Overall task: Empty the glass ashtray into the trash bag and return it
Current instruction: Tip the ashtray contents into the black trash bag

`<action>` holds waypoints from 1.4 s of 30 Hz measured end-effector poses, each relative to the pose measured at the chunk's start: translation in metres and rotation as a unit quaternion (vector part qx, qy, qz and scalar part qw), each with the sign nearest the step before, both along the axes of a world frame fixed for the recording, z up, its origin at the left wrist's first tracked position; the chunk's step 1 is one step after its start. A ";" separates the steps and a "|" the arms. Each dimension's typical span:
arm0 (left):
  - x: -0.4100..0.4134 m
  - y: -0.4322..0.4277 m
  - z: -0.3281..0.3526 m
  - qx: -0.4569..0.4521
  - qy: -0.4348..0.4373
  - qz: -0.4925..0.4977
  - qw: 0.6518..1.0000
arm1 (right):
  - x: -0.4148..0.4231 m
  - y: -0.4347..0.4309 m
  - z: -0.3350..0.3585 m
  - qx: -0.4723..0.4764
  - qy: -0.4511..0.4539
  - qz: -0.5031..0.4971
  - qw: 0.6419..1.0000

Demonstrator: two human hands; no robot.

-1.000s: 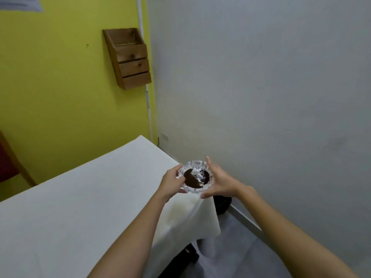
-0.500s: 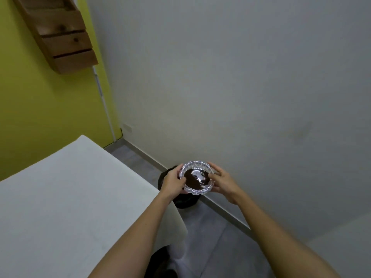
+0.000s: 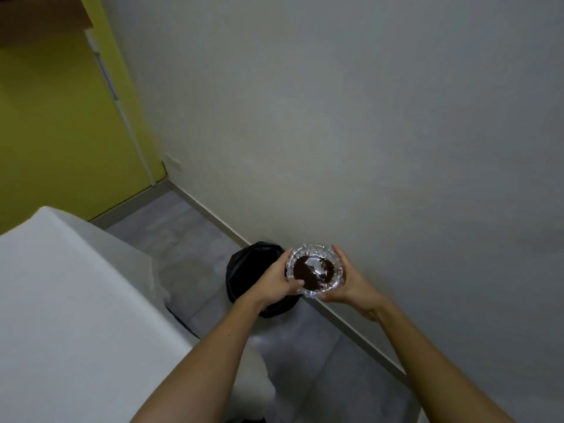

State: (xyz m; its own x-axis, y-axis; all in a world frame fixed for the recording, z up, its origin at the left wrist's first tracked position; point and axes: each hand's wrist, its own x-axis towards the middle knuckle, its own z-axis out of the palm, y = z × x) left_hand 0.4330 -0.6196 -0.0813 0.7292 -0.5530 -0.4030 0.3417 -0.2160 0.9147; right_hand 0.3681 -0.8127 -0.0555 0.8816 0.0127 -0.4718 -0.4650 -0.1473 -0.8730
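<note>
A round cut-glass ashtray [image 3: 314,271] holds a dark brown heap in its bowl and is carried level in the air. My left hand [image 3: 279,279] grips its left rim and my right hand [image 3: 348,282] cups its right side. Below and to the left of it, on the grey floor against the wall, stands a black trash bag [image 3: 253,270], partly hidden by my left hand and the ashtray.
A table under a white cloth [image 3: 76,300] fills the lower left, its corner hanging near the bag. A pale wall [image 3: 366,132] rises right behind the ashtray. A yellow wall [image 3: 61,132] stands at the left. Grey floor [image 3: 189,239] lies between table and wall.
Both hands carried the ashtray off the table's edge and rightward, out over the floor by the black bag. The view swung right, so the bag shows more fully.
</note>
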 end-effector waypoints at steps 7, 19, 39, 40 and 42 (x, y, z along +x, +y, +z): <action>0.027 -0.012 -0.037 0.055 -0.022 -0.094 0.994 | 0.027 -0.026 -0.040 0.025 0.036 0.002 0.999; 0.049 -0.019 -0.127 0.150 -0.085 -0.017 0.985 | 0.080 -0.013 -0.134 0.175 0.117 -0.140 0.967; 0.088 -0.022 -0.434 0.477 0.114 0.297 0.819 | 0.210 0.000 -0.406 -0.115 -0.276 -0.011 0.954; 0.093 -0.023 -0.446 0.472 0.104 0.312 0.818 | 0.214 0.002 -0.419 -0.133 -0.297 -0.015 0.946; 0.095 -0.024 -0.462 0.467 0.062 0.349 0.810 | 0.218 0.003 -0.437 -0.183 -0.361 -0.004 0.914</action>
State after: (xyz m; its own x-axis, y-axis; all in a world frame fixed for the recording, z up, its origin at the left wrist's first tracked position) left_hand 0.5278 -0.6440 -0.5437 0.6547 0.5648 -0.5023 0.7555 -0.5091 0.4122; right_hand 0.5864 -0.8094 -0.4928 0.9641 -0.0368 0.2628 0.2118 -0.4901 -0.8456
